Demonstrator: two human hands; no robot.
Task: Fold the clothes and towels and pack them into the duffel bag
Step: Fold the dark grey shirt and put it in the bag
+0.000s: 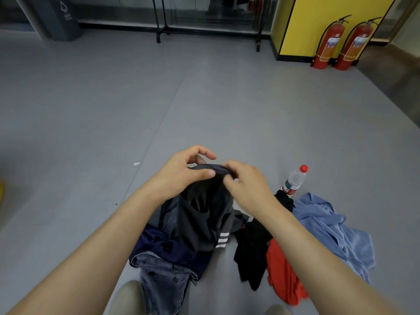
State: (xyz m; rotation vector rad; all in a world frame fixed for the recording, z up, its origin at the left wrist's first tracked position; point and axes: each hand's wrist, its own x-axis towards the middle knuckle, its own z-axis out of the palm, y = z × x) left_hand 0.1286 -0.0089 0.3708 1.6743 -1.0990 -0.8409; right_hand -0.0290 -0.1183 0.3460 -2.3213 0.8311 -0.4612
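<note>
Hands meet above the grey floor: the left hand and right hand both pinch the top edge of a dark striped garment, which hangs onto the navy cloth and jeans. Just to the right lie a black garment, a red garment and a blue shirt, near a water bottle.

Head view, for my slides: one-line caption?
A person's left hand and right hand hold a dark garment above scattered clothes on the floor.
</note>
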